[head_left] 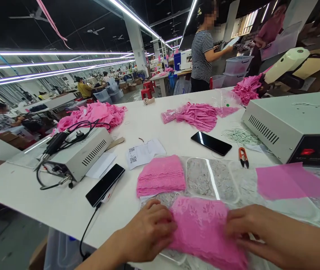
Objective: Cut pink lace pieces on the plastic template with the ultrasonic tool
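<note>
A stack of pink lace fabric pieces (pixel 202 228) lies at the near edge of the table between my hands. My left hand (pixel 151 230) is closed at the stack's left edge, fingers curled against the fabric. On the opposite edge, my right hand (pixel 251 227) grips the layers, its fingertips a little blurred. Just beyond sits a second pink lace stack (pixel 161 176), with its scalloped edges layered toward me. A single flat pink piece (pixel 292 182) lies to the right. Clear plastic with rounded outlines (pixel 212 178) is partly beneath the stacks.
Two phones, one (pixel 105 185) cabled at left and another (pixel 211 143) farther back, lie on the white table (pixel 92 221). Orange-handled thread snips (pixel 243 157) are near a grey machine box (pixel 292 120). Another grey box (pixel 83 153) stands left. Pink fabric piles (pixel 95 114) lie behind; people work beyond.
</note>
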A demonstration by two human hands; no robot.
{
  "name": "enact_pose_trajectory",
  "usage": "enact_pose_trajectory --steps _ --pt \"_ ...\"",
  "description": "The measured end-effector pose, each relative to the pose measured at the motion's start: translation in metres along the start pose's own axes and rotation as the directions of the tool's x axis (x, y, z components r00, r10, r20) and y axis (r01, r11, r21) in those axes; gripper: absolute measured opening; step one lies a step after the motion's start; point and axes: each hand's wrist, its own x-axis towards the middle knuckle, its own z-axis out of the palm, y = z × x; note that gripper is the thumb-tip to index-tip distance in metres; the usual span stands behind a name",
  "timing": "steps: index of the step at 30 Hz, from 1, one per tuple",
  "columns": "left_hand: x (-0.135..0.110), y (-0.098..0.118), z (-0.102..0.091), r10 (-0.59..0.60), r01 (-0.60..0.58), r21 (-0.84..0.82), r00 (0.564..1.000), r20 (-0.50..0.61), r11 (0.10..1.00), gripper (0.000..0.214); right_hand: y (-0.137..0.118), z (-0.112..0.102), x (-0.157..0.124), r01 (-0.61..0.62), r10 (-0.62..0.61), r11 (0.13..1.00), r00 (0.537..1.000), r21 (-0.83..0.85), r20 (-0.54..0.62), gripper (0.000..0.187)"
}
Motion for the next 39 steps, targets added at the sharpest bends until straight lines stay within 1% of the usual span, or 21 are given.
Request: enact_pose_trajectory --steps 1,3,4,6,7,9,12,16,20,25,27,31,34,36,39 --pt "0.000 -0.004 -0.001 -0.035 0.034 -0.016 0.999 -0.005 0.999 0.019 0.002 -0.001 0.009 -0.001 0.001 1.000 1.000 -0.009 -0.016 0.023" --pt "0.003 -0.021 -0.002 -0.128 0.128 0.001 0.988 -0.083 0.992 0.021 0.007 -0.006 0.037 -0.006 0.003 1.000 0.994 -0.022 -0.109 0.025" --pt "0.006 -0.033 -0.002 -0.184 0.192 0.040 0.971 -0.153 0.981 0.020 0.010 -0.008 0.054 -0.016 0.008 0.999 0.984 -0.041 -0.176 0.023" --pt "0.013 -0.060 -0.001 -0.265 0.288 0.079 0.939 -0.221 0.954 0.023 0.017 -0.012 0.088 -0.023 0.003 0.996 0.973 -0.084 -0.231 0.019" --pt "0.017 -0.073 0.000 -0.292 0.322 0.092 0.925 -0.244 0.942 0.024 0.021 -0.013 0.103 -0.023 -0.004 0.994 0.970 -0.107 -0.241 0.018" --pt "0.025 -0.095 0.001 -0.336 0.369 0.099 0.908 -0.249 0.924 0.024 0.029 -0.012 0.129 -0.023 -0.012 0.989 0.971 -0.143 -0.240 0.020" --pt "0.034 -0.113 0.000 -0.372 0.395 0.073 0.902 -0.219 0.916 0.020 0.044 -0.009 0.152 -0.017 -0.017 0.985 0.980 -0.170 -0.198 0.011" --pt "0.039 -0.118 -0.006 -0.387 0.397 0.029 0.906 -0.169 0.917 0.019 0.056 -0.011 0.162 -0.021 -0.001 0.987 0.991 -0.161 -0.134 0.019" --pt "0.040 -0.119 -0.009 -0.397 0.402 0.018 0.909 -0.128 0.915 0.016 0.053 -0.015 0.160 -0.035 0.014 0.982 0.993 -0.185 -0.114 0.017" --pt "0.044 -0.119 -0.009 -0.447 0.454 0.027 0.885 -0.128 0.891 0.017 0.045 -0.015 0.160 -0.066 0.043 0.977 0.992 -0.202 -0.118 0.017" --pt "0.046 -0.119 -0.011 -0.462 0.467 0.026 0.879 -0.116 0.884 0.019 0.047 -0.017 0.163 -0.063 0.047 0.982 0.994 -0.176 -0.095 0.017" --pt "0.051 -0.114 -0.017 -0.488 0.492 0.040 0.869 -0.081 0.870 0.013 0.054 -0.025 0.170 -0.054 0.048 0.991 0.998 -0.119 -0.051 0.019" --pt "0.054 -0.109 -0.019 -0.514 0.519 0.079 0.855 -0.071 0.851 0.026 0.059 -0.029 0.175 -0.045 0.043 0.996 0.999 -0.080 -0.022 0.023" --pt "0.056 -0.107 -0.018 -0.529 0.534 0.106 0.846 -0.072 0.839 0.023 0.061 -0.031 0.175 -0.027 0.026 0.998 1.000 -0.058 -0.007 0.024" --pt "0.058 -0.107 -0.016 -0.537 0.541 0.127 0.841 -0.071 0.831 0.014 0.059 -0.031 0.169 0.024 -0.025 0.999 1.000 -0.046 -0.007 0.020"
